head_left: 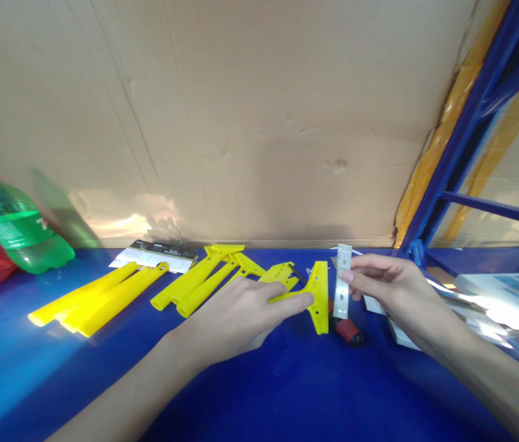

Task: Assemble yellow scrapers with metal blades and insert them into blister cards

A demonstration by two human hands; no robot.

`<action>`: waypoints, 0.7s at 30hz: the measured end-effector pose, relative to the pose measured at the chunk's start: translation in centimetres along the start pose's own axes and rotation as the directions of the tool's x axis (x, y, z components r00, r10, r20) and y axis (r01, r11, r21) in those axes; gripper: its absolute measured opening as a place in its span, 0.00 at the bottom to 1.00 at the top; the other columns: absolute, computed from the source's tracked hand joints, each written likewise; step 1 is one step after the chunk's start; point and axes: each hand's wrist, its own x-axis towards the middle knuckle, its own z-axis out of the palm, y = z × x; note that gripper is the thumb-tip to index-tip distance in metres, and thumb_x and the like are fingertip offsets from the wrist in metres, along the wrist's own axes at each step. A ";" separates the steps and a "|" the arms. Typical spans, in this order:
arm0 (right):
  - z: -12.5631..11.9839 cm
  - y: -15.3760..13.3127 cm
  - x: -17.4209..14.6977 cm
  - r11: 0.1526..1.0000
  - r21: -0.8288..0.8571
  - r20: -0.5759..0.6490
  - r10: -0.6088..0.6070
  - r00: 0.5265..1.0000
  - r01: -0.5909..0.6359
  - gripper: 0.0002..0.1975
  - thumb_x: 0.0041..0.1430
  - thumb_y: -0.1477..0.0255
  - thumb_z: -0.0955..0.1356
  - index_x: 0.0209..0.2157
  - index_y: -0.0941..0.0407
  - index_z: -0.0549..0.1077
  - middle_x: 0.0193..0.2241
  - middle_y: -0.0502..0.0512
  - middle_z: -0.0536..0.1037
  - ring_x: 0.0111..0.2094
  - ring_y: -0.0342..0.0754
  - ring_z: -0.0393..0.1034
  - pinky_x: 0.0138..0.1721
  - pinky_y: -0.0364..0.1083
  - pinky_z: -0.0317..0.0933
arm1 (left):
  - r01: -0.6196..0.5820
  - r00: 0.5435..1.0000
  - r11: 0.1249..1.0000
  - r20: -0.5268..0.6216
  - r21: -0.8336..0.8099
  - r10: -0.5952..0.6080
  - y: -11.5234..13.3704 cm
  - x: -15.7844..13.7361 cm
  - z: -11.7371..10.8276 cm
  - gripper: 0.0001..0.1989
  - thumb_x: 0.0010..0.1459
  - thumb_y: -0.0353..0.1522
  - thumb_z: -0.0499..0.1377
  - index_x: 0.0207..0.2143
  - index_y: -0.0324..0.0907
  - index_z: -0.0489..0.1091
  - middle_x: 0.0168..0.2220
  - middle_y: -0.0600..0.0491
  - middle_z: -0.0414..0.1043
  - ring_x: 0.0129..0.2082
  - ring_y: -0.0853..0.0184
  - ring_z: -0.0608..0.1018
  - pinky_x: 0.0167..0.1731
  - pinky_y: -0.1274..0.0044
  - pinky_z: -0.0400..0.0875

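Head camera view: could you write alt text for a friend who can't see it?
A person's left hand holds a yellow T-shaped tool while the right hand holds a pale strip beside its wide end, over a blue table. More yellow pieces lie to the left, with a green bottle at the far left.

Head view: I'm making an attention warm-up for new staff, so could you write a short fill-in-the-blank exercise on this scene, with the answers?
1. The left hand holds a T-shaped piece coloured ____.
2. The right hand holds a pale strip, which is on the picture's ____ side of the T-shaped piece.
3. The green bottle is near the picture's ____ edge.
4. The tabletop is coloured ____.

Missing words: yellow; right; left; blue.
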 end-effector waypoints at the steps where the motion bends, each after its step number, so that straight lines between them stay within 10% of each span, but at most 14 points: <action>1: 0.1 -0.1 0.0 1.000 0.001 0.029 0.010 1.000 -0.011 0.13 0.41 0.65 0.83 0.28 0.55 0.83 0.23 0.49 0.81 0.24 0.42 0.70 0.26 0.40 0.65 | 0.004 1.000 1.000 0.005 -0.003 -0.004 0.0 0.0 0.0 0.23 0.70 0.28 0.52 0.64 0.56 0.62 0.50 0.52 0.79 0.42 0.59 0.83 0.36 0.71 0.75; 21: 1.5 -0.2 -0.7 0.986 -0.074 0.130 0.158 0.979 -0.150 0.20 0.38 0.60 0.83 0.28 0.56 0.80 0.22 0.51 0.81 0.22 0.43 0.71 0.24 0.42 0.65 | -0.073 0.993 0.996 -0.093 0.049 0.077 0.2 -0.2 0.4 0.24 0.68 0.23 0.51 0.62 0.51 0.64 0.52 0.48 0.78 0.42 0.59 0.83 0.37 0.71 0.75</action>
